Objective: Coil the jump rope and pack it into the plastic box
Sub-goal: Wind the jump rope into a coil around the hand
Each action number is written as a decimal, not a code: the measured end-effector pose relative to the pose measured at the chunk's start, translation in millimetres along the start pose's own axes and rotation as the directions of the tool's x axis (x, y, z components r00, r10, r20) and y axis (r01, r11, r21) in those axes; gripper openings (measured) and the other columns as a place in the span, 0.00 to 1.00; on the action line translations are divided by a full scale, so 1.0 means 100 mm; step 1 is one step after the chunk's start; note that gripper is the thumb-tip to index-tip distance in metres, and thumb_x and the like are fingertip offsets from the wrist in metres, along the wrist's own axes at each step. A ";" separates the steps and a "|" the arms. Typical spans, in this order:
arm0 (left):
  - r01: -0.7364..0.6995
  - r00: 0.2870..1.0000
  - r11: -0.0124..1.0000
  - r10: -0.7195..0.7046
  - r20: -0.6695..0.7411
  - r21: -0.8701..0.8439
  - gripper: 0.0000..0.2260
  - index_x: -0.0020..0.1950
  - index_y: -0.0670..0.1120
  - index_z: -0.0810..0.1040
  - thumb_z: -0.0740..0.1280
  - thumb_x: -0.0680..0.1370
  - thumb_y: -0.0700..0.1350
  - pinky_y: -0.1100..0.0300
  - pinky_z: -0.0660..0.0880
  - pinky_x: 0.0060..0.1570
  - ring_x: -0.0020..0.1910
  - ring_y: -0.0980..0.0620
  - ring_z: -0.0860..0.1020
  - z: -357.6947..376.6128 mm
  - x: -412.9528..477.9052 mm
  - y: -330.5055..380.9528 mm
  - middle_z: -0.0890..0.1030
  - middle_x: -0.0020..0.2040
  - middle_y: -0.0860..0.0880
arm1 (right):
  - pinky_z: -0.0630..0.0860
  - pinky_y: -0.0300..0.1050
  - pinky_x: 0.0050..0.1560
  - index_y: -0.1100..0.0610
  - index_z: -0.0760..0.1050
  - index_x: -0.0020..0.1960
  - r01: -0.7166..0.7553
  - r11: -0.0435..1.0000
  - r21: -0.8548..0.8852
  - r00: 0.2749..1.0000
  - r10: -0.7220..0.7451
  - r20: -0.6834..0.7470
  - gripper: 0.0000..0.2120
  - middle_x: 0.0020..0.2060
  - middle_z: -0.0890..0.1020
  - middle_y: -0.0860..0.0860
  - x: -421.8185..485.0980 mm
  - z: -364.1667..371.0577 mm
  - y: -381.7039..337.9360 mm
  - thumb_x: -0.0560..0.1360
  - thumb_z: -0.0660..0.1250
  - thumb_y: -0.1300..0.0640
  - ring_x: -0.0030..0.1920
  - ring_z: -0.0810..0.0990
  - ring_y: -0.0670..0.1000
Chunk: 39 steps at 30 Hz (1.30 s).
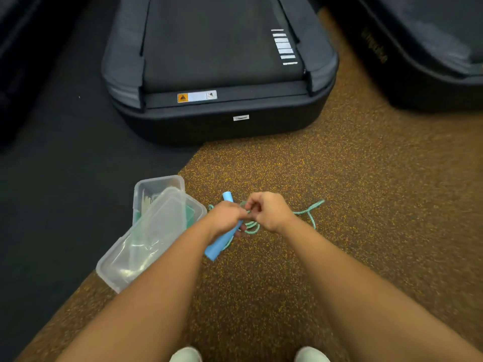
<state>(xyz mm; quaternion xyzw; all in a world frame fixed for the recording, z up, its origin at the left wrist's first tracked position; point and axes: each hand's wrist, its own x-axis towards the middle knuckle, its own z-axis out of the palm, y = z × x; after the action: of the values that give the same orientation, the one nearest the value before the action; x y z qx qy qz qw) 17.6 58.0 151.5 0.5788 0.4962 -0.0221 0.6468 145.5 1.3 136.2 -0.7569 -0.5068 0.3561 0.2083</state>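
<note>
The left hand (226, 215) is gripping the blue handles (222, 239); the right hand (266, 211) is pinching the jump rope (308, 211). Being limp and springy, it probably wants holding at the coils

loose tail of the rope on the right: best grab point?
Judging from the frame: pinch the green cord just right of the right hand, coming from above. It lies flat on the speckled floor, unobstructed; its far end doubles back, so gripping nearer the hand leaves less slack to gather.
</note>
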 end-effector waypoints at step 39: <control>-0.002 0.901 0.944 0.144 0.409 -0.329 0.24 0.61 0.35 0.74 0.57 0.65 0.32 0.63 0.78 0.30 0.43 0.45 0.84 -0.16 -0.77 0.42 0.82 0.53 0.39 | 0.71 0.31 0.34 0.59 0.81 0.49 0.274 0.855 0.440 0.962 -0.241 -0.131 0.07 0.37 0.80 0.55 -0.22 -0.51 -0.87 0.77 0.64 0.64 0.36 0.76 0.44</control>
<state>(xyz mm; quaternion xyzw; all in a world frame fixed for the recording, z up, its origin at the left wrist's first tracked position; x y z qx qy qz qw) -6.3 42.4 236.5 0.4654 0.3169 -0.0429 0.8253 125.2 18.3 235.5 -0.6245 -0.4986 0.4065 0.4429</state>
